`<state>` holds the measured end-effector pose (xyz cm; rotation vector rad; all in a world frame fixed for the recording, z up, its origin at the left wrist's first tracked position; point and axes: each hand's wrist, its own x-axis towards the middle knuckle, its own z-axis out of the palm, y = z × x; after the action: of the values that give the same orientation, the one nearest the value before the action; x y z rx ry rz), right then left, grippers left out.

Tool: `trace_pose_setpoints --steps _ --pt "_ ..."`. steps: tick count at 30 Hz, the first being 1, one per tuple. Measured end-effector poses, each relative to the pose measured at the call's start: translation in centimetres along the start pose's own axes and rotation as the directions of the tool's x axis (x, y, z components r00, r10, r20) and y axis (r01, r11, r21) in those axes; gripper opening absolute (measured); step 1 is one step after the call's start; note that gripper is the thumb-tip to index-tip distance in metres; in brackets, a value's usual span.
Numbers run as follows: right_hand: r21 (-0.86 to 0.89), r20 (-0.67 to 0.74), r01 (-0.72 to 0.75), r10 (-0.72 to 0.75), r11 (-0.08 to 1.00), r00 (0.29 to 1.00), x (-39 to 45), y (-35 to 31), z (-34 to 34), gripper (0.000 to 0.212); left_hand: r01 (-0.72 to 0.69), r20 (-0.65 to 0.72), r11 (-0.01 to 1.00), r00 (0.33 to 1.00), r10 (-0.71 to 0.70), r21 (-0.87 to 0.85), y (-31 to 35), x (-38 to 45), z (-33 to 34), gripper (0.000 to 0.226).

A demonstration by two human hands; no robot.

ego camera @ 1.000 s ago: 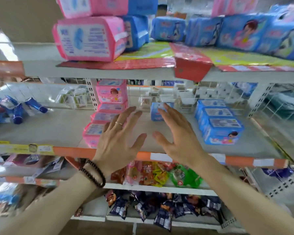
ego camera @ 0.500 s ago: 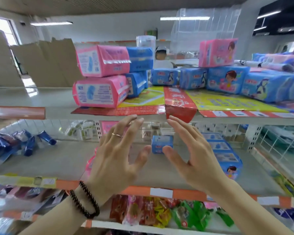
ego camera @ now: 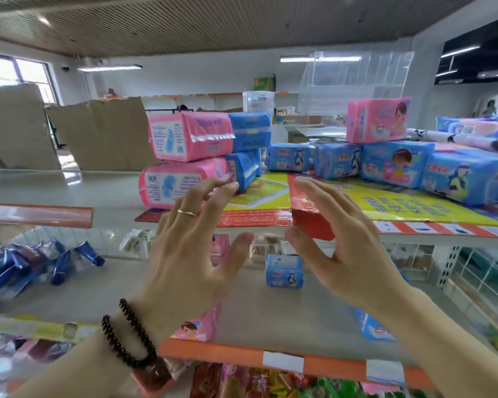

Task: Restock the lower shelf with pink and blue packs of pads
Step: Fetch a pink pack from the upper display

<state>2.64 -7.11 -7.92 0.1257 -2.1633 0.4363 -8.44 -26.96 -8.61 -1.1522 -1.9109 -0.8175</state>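
Two pink packs [ego camera: 190, 136] lie stacked on the upper shelf [ego camera: 69, 193], with blue packs [ego camera: 250, 130] behind them. A row of blue packs [ego camera: 391, 163] stands further right, a pink pack [ego camera: 378, 119] on top. My left hand [ego camera: 190, 248] and my right hand [ego camera: 342, 242] are raised in front of the upper shelf's edge, fingers spread, holding nothing. My left fingertips are close to the lower pink pack [ego camera: 170, 183]. On the lower shelf [ego camera: 270, 314] stand a small blue pack [ego camera: 283, 271], a pink row [ego camera: 199, 326] behind my left hand and a blue row [ego camera: 374, 328] behind my right wrist.
Yellow and red printed sheets [ego camera: 414, 205] cover the upper shelf's right half, one red flap [ego camera: 311, 222] hanging over its edge. Blue tubes [ego camera: 26, 268] lie on the lower shelf's left. Snack bags [ego camera: 270, 383] fill the shelf below. A clear plastic box [ego camera: 354, 81] stands behind.
My view has tilted up from the lower shelf to the upper one. Both hands have risen with it, from over the lower shelf to the upper shelf's front edge, still holding nothing.
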Motion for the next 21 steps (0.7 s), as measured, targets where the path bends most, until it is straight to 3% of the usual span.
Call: trace_pose_setpoints --steps 4,12,17,21 --pt "-0.021 -0.011 -0.031 0.031 0.999 0.999 2.8 -0.8 0.8 0.066 -0.005 -0.022 1.0 1.0 0.005 0.006 -2.0 1.6 -0.9 0.063" --pt "-0.033 0.098 -0.157 0.16 0.987 0.982 9.8 -3.6 4.4 0.075 0.046 -0.092 0.998 0.995 -0.05 -0.05 -9.2 5.5 -2.7 0.058" --pt "-0.151 0.107 -0.287 0.304 0.946 0.947 14.7 -3.8 7.9 0.079 0.195 -0.07 0.968 0.976 -0.208 -0.154 -13.7 8.4 -3.2 0.054" --pt "-0.141 0.111 -0.374 0.39 0.917 0.914 17.0 -3.2 9.8 0.086 0.383 -0.017 0.888 0.916 -0.401 -0.254 -16.9 10.9 -3.3 0.052"
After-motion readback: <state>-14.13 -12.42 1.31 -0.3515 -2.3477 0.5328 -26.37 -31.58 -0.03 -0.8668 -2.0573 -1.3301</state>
